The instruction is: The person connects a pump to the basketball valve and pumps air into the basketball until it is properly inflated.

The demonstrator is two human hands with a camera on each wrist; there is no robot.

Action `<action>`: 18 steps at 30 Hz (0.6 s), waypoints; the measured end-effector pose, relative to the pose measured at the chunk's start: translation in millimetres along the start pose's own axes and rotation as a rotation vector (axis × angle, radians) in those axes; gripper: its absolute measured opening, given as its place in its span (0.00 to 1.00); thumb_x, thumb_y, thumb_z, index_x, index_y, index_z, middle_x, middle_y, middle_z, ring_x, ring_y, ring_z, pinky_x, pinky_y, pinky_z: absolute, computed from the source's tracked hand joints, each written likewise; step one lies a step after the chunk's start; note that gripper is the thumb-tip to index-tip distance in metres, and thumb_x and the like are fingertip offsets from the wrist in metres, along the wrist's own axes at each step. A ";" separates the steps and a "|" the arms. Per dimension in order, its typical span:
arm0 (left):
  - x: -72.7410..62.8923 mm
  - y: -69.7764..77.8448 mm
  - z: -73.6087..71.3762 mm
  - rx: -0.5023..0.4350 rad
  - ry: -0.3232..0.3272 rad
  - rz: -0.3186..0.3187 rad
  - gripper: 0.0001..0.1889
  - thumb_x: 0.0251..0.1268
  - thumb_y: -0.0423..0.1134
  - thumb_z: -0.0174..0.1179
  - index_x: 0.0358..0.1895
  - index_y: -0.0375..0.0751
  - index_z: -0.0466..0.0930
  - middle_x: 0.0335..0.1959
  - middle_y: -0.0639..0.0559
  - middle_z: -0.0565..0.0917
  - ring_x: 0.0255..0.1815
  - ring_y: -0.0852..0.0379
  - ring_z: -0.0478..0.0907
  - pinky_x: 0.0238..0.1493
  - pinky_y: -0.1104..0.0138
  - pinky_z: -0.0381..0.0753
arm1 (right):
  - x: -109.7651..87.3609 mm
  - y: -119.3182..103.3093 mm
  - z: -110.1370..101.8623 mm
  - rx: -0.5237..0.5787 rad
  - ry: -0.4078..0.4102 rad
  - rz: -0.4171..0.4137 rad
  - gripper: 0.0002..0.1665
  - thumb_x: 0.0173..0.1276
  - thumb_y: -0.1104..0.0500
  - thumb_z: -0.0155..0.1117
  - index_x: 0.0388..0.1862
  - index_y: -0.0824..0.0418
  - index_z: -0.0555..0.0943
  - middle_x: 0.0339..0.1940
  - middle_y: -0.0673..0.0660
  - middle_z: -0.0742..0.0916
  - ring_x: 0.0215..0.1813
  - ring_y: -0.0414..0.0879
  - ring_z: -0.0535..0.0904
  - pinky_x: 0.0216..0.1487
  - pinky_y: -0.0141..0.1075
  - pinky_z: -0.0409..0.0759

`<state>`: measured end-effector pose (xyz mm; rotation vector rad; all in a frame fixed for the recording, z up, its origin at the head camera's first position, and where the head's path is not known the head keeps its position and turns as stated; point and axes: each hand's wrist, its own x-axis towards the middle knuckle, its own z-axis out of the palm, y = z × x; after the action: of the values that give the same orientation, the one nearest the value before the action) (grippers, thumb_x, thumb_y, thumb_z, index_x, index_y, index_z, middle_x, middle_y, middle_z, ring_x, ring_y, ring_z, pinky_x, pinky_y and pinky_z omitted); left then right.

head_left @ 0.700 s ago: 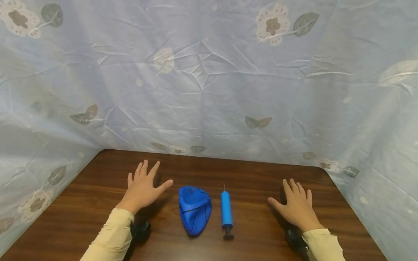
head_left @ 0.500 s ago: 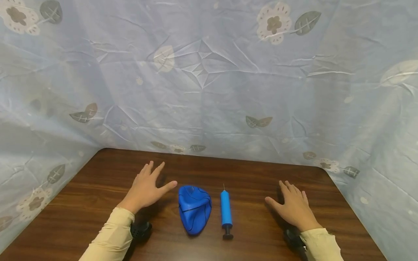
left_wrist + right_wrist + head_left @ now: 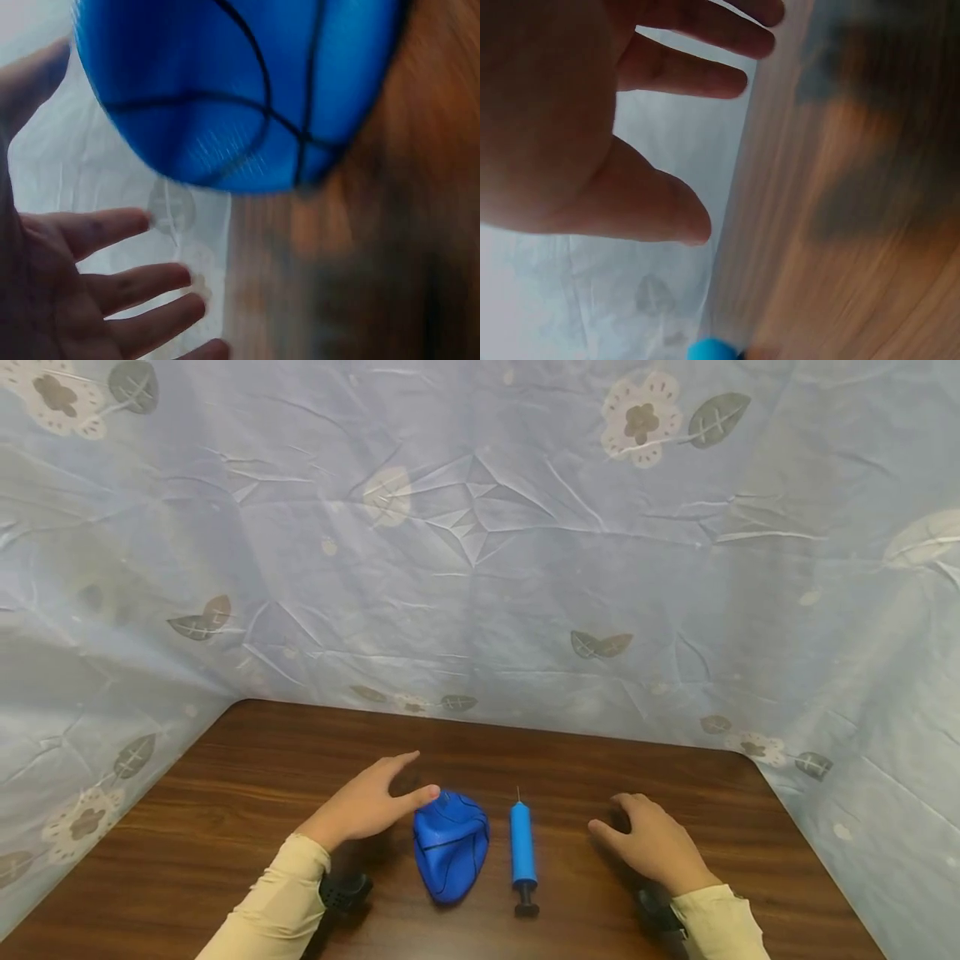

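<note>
A deflated blue ball (image 3: 452, 852) with black seam lines lies dented on the brown table. My left hand (image 3: 367, 802) is right at its upper left side, thumb overlapping the ball's edge in the head view. In the left wrist view the ball (image 3: 240, 90) fills the top, and the fingers are spread with nothing in them. To the right of the ball lies a light blue hand pump (image 3: 522, 852), thin needle pointing away and black handle towards me. My right hand (image 3: 656, 843) hovers to the pump's right, fingers loosely bent, holding nothing.
The dark wood table (image 3: 300, 743) has rounded far corners. A pale blue curtain (image 3: 480, 593) with flowers and leaves hangs behind it and along both sides. Black wrist-worn devices sit under both cream sleeves (image 3: 273, 902).
My left hand has moved right, up to the ball. The right hand has shifted left towards the pump, its fingers bending more. Ball and pump have stayed in place.
</note>
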<state>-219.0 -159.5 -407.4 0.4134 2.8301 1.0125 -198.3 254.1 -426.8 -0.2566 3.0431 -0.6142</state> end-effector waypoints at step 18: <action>-5.4 39.2 18.6 0.104 -0.154 0.048 0.50 0.52 0.78 0.66 0.74 0.50 0.73 0.71 0.46 0.74 0.64 0.41 0.78 0.59 0.43 0.81 | 1.7 -72.3 26.3 0.011 -0.065 -0.154 0.34 0.67 0.34 0.71 0.56 0.59 0.85 0.53 0.53 0.89 0.56 0.52 0.85 0.56 0.53 0.84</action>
<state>-201.8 -120.7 -396.8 0.5468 2.7539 0.8063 -187.3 178.1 -423.1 -0.5038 2.9760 -0.6164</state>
